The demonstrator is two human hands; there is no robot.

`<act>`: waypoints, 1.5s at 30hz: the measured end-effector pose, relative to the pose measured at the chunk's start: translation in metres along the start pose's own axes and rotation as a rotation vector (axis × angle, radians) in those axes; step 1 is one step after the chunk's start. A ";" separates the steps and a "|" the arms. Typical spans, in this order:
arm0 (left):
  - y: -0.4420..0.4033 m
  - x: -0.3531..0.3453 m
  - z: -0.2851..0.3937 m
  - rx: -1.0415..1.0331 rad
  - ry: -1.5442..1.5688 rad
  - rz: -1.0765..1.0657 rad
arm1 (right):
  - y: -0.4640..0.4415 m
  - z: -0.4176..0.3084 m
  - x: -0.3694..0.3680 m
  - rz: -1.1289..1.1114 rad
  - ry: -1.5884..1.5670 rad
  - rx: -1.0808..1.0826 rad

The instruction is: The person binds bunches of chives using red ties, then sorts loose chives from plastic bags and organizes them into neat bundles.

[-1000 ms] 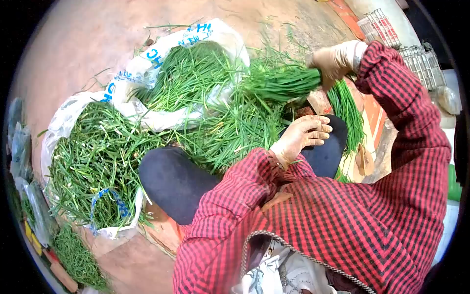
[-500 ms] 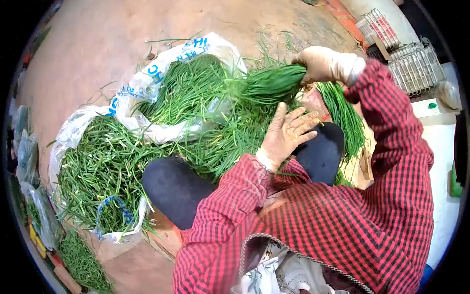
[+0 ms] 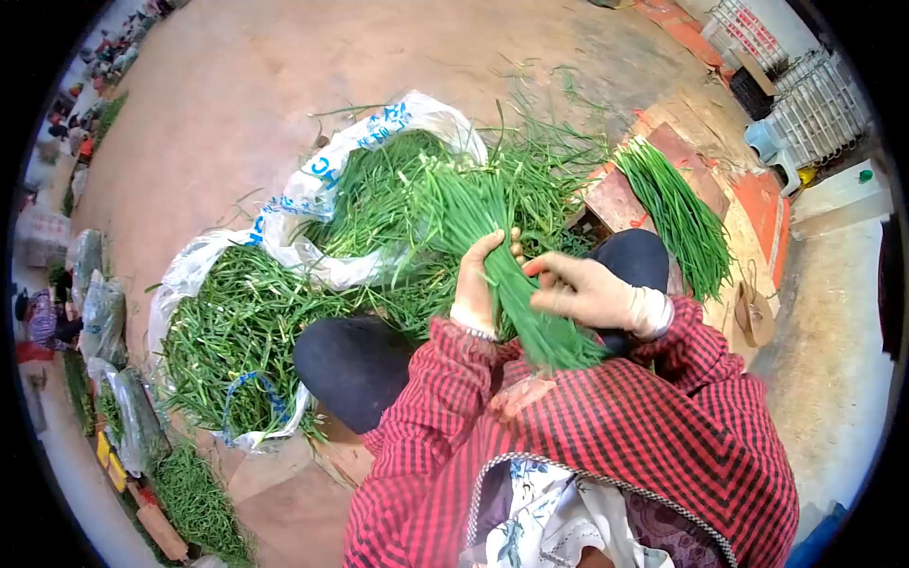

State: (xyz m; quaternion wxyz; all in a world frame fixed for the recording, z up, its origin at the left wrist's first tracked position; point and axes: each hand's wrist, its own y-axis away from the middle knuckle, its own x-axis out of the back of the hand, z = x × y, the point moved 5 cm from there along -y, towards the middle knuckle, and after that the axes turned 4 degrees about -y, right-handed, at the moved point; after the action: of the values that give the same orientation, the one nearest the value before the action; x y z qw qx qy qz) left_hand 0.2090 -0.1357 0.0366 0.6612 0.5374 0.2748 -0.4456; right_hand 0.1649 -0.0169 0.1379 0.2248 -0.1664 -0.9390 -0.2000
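A long bunch of green garlic chives (image 3: pixel 516 284) lies slanted across my lap. My left hand (image 3: pixel 481 282), in a pale glove, is wrapped round its middle, thumb on top. My right hand (image 3: pixel 597 295), gloved too, is close against the bunch's right side, its bent fingers apart and slightly blurred; a small reddish spot shows at the fingertips. Just beyond, loose chives fill a white plastic bag (image 3: pixel 331 182) with blue lettering. A second bag (image 3: pixel 169 298) to the left holds more cut greens (image 3: pixel 237 331).
A neat bundle of chives (image 3: pixel 677 218) rests on a reddish board (image 3: pixel 615 204) at my right. My dark-clad knees (image 3: pixel 350 364) frame the loose heap. White wire crates (image 3: pixel 819 109) stand far right. Bagged greens (image 3: pixel 104 317) line the left edge; a sandal (image 3: pixel 755 315) lies right.
The bunch has come from my raised right hand down toward my lap, and my left hand has closed round it. My right hand has let go and moved down beside it. The view has shifted.
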 end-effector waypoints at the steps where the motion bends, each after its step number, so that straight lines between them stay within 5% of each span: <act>1: 0.009 0.000 0.003 -0.004 -0.051 0.003 | -0.006 0.019 0.002 0.070 -0.451 -0.019; 5: 0.057 -0.018 0.006 -0.076 -0.333 0.081 | -0.035 0.058 -0.039 -0.216 -1.030 -0.138; 6: 0.072 -0.017 0.008 -0.042 -0.486 0.052 | -0.045 0.054 -0.044 -0.261 -1.107 -0.032; 9: 0.106 -0.018 0.005 -0.004 -0.687 0.105 | -0.062 0.010 -0.014 0.159 -1.277 0.002; 11: 0.128 -0.023 0.015 -0.167 -0.824 -0.057 | -0.076 0.008 0.014 0.211 -1.504 0.044; 12: 0.140 -0.026 0.019 -0.257 -0.881 -0.131 | -0.087 0.013 0.028 0.341 -1.433 0.116; 13: 0.140 -0.011 0.015 -0.060 -0.715 -0.058 | -0.095 0.018 0.038 0.470 -1.358 0.183; 17: 0.179 0.001 0.036 -0.065 -0.845 0.085 | -0.097 -0.013 0.045 0.195 -1.060 0.437; 20: 0.200 -0.001 0.047 -0.097 -1.051 0.134 | -0.106 -0.003 0.040 0.094 -0.408 0.159; 23: 0.212 0.011 0.040 -0.061 -1.062 0.235 | -0.117 0.003 0.029 0.043 -0.289 0.305; 24: 0.215 0.017 0.038 -0.033 -1.011 0.314 | -0.121 0.010 0.029 0.076 -0.368 0.197; 25: 0.216 0.026 0.039 -0.033 -1.008 0.316 | -0.121 0.007 0.037 0.238 -0.385 0.310; 29: 0.239 0.048 0.041 -0.065 -1.091 0.376 | -0.110 0.026 0.096 0.749 -0.650 -0.069; 31: 0.259 0.053 0.039 -0.029 -0.806 0.476 | -0.125 0.098 0.140 0.625 -0.794 0.038; 33: 0.266 0.051 0.045 -0.108 -0.778 0.528 | -0.109 0.095 0.147 0.599 -0.263 -0.114; 34: 0.266 0.045 0.045 -0.137 -0.699 0.536 | -0.107 0.081 0.124 0.206 0.205 0.038; 35: 0.265 0.041 0.045 -0.169 -0.625 0.540 | -0.094 0.064 0.097 -0.107 0.500 -0.092; 37: 0.263 0.049 0.047 -0.196 -0.686 0.567 | -0.082 0.034 0.072 -0.038 0.663 0.046; 39: 0.259 0.050 0.048 -0.211 -0.751 0.586 | -0.088 -0.001 0.062 0.177 0.279 0.449; 41: 0.252 0.049 0.044 -0.058 -0.829 0.589 | -0.092 -0.028 0.039 0.236 0.185 0.490; 43: 0.250 0.052 0.043 -0.048 -0.894 0.553 | -0.092 -0.049 0.020 -0.056 0.077 0.252; 45: 0.248 0.040 0.043 -0.102 -0.999 0.395 | -0.105 -0.042 0.006 -0.012 0.117 0.353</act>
State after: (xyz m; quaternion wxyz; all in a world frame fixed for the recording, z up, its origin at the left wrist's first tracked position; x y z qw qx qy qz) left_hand 0.4417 -0.1819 0.1306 0.8079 0.2686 -0.1583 -0.5001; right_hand 0.1323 -0.1250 0.1437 0.3035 -0.1068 -0.9459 -0.0427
